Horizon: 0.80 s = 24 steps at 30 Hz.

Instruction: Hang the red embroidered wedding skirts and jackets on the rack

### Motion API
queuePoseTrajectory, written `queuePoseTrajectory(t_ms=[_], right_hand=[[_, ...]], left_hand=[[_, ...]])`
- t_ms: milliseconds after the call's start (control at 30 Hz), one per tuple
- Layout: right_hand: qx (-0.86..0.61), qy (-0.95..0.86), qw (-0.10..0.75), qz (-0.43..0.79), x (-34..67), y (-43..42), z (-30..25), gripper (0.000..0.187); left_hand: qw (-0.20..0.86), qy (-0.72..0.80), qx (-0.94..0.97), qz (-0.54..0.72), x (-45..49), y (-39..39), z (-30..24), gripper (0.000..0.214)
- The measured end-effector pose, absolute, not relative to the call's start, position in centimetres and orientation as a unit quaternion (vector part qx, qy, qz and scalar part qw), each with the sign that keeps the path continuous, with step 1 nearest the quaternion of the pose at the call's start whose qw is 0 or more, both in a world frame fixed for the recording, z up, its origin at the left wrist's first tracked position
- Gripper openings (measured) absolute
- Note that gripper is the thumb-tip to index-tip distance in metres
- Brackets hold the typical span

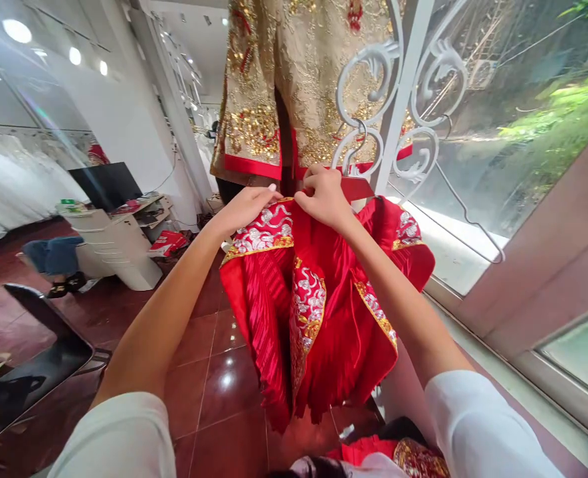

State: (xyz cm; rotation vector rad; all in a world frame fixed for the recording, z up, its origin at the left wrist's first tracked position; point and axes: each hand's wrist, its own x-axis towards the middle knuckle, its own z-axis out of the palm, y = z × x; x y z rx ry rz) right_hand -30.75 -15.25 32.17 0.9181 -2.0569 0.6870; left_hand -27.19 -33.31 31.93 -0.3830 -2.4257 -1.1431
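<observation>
Sleeves: white (pixel 119 438), reaching in from both lower corners; between them, a second red-and-gold piece (pixel 420 458) lies partly cut off.
Red skirt: pleated cloth (pixel 343 318) with silver-and-gold embroidered panels, hanging over the tiled floor (pixel 224 392), in front of the rack and below its scrolls.
Left hand: at the skirt's top edge (pixel 248 207), toward the left corner, thumb along the band and fingers folded over it; it appears closed on the cloth.
Right hand: near the middle of that edge (pixel 326 196), fingers curled together, apparently pinching the band; whether it also holds a clip is hidden.
Handling: pleats look soft, light and slippery, liable to slide or crease; the embroidered panels seem stiffer and heavier, their metallic thread easily snagged. The firm top band looks the best hold, one hand toward each end.
Rack: white scrolled metal (pixel 406 73), a hanger hook (pixel 362 136) on a scroll beside the right hand; a bare wire hanger (pixel 501 255) dangles by the window.
Gold garment: sequinned, red-hemmed (pixel 313 73), directly above the hands.
Chair: black (pixel 49 332), off left.
Cabinet: white drawers (pixel 119 245), a black monitor (pixel 107 182) on top; denim-clad legs (pixel 57 255) show at its left side.
Gowns: white row (pixel 4 172) along the far left.
</observation>
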Motion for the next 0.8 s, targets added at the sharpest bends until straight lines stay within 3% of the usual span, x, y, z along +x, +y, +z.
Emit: queuePoseTrajectory(t_ms=[200,333,567,800], right_hand=[[0.262,-0.771,0.498,0.298,-28.5,-10.7,30.0,0.021],[0.142,-0.787,0.532,0.277,-29.6,-4.6,26.7,0.023],[0.225,-0.851,0.425,0.210,-32.4,2.4,26.5,0.025],[0.199,-0.824,0.361,0.389,-31.8,3.7,29.0,0.050]], left_hand=[[0.333,-0.928,-0.093,-0.138,-26.3,-27.2,30.9,0.052],[0.342,-0.933,-0.084,-0.070,-27.2,-27.5,30.0,0.056],[0.335,-0.922,-0.157,-0.109,-28.6,-28.9,30.4,0.055],[0.341,-0.880,-0.199,-0.265,-29.7,-29.4,30.2,0.051]])
